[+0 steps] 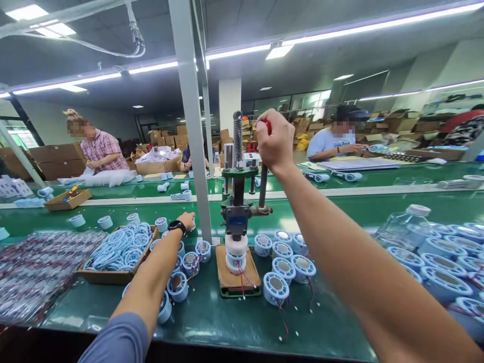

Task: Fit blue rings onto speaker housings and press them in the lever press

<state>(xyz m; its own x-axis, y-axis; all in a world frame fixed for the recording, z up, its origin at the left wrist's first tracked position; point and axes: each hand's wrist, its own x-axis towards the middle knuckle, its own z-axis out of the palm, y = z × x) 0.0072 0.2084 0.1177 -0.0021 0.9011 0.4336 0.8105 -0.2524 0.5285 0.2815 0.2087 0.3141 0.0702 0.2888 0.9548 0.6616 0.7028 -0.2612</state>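
My right hand (277, 138), raised high, is closed around the red knob of the lever (263, 186) on a hand press (237, 212). Under the white ram of the press, a light-blue round housing (236, 262) with red wires sits on the brown base pad (223, 282), ram and housing touching. My left hand (186, 221), wearing a black watch, reaches out to the belt at the left of the post. Its fingers are closed on a small light-blue round part (193, 222), mostly hidden by the hand.
Wired housings (283, 269) stand right of the press, others (177, 286) left. A cardboard box (109, 276) holds light-blue rings, beside bagged wired parts (34, 272). A grey post (191, 111) rises behind. A clear bottle (406, 227) stands right. Co-workers sit or stand across the green belt (302, 212).
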